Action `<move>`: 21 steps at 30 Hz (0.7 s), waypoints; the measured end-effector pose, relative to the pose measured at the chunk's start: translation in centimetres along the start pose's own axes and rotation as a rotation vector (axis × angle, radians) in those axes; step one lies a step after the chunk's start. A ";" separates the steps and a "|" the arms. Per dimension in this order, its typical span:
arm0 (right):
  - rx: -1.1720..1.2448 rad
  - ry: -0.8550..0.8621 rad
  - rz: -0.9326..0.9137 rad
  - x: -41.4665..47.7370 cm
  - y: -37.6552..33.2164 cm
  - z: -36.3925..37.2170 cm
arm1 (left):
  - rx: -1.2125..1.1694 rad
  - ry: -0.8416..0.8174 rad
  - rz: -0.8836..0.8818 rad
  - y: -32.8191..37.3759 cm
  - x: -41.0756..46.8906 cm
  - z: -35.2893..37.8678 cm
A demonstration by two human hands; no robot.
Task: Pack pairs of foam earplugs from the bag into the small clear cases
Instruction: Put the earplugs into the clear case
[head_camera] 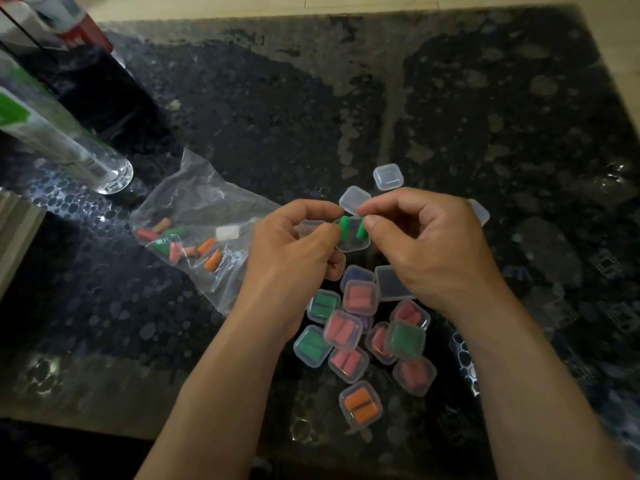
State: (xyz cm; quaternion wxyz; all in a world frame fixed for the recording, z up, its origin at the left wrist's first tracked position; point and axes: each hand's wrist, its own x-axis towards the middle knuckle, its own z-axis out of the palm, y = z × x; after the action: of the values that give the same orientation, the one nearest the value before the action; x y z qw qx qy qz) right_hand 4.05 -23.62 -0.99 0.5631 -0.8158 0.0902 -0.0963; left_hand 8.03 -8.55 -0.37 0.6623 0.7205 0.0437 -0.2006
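While pinched btwn fingers (334, 227), earplugs (343, 229) over case (351, 242).

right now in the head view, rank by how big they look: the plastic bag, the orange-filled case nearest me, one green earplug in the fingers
1. plastic bag, largest by far
2. orange-filled case
3. green earplug, smallest

The case lies nearer the camera, but the order looks safe.

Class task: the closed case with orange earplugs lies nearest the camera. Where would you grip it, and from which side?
Grip the orange-earplug case by two opposite side walls, coming from above. It lies flat on the table, so only its edges offer purchase. It sits slightly apart from the pile of filled cases, probably leaving room for the fingers on either side.
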 end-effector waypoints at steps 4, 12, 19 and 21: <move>-0.032 -0.021 -0.015 0.1 0.2 0.2 | -0.006 -0.024 0.021 0.0 0.0 0.0; 0.053 -0.024 0.034 0.2 0.5 0.1 | 0.046 -0.055 0.041 -0.1 0.0 0.1; 0.111 -0.049 0.019 0.0 0.8 0.1 | 0.053 -0.062 0.114 0.3 -0.6 0.4; 0.121 -0.042 0.017 0.1 0.8 0.0 | 0.048 -0.065 0.114 0.4 -0.6 0.4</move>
State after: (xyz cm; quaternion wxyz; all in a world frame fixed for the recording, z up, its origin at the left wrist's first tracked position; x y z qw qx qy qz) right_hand 4.08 -23.88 -1.70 0.6140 -0.7812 0.0794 -0.0796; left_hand 7.51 -8.82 0.18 0.6562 0.7307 -0.0240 -0.1869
